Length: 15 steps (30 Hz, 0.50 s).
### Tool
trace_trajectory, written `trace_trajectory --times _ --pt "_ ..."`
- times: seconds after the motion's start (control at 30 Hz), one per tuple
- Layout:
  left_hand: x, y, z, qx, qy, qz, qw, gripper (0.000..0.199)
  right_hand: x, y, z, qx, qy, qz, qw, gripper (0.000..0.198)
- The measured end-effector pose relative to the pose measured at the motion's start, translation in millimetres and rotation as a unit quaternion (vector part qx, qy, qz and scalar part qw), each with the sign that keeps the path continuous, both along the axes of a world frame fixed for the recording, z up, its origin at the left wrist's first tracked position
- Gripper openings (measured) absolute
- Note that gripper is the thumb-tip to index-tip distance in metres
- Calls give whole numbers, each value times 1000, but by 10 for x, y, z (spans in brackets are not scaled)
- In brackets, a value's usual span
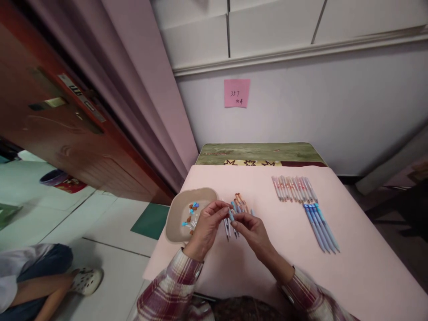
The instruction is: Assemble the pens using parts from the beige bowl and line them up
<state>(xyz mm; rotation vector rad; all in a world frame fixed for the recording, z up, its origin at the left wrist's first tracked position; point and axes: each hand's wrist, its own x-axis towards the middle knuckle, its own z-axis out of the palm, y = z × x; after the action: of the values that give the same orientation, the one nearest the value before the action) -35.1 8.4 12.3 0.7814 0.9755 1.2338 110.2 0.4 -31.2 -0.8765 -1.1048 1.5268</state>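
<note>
My left hand (211, 219) and my right hand (253, 229) meet over the table, fingers pinched. Between their fingertips is a small light-blue pen part (231, 216); its exact shape is too small to tell. Just behind and below the hands lie loose pen parts: brown-and-orange barrels (240, 199) and thin white refills (228, 229) with dark tips, partly hidden by my fingers. Close to my left hand stands a beige basin (174, 225) with small blue, brown and clear pieces in it.
The table has a pink cover (284, 249). On its right lie a row of clear pens with red marks (294, 189) and several blue pens (321, 228). A pink note (237, 93) is on the wall. At lower left, a person's leg and shoe (87, 281) show near the door.
</note>
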Motion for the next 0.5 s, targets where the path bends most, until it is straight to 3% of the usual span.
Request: trace_trajectory --times 0.5 --pt "34 -27 -18 2 -36 -2 999 13 28 11 -40 25 14 8 1000 21"
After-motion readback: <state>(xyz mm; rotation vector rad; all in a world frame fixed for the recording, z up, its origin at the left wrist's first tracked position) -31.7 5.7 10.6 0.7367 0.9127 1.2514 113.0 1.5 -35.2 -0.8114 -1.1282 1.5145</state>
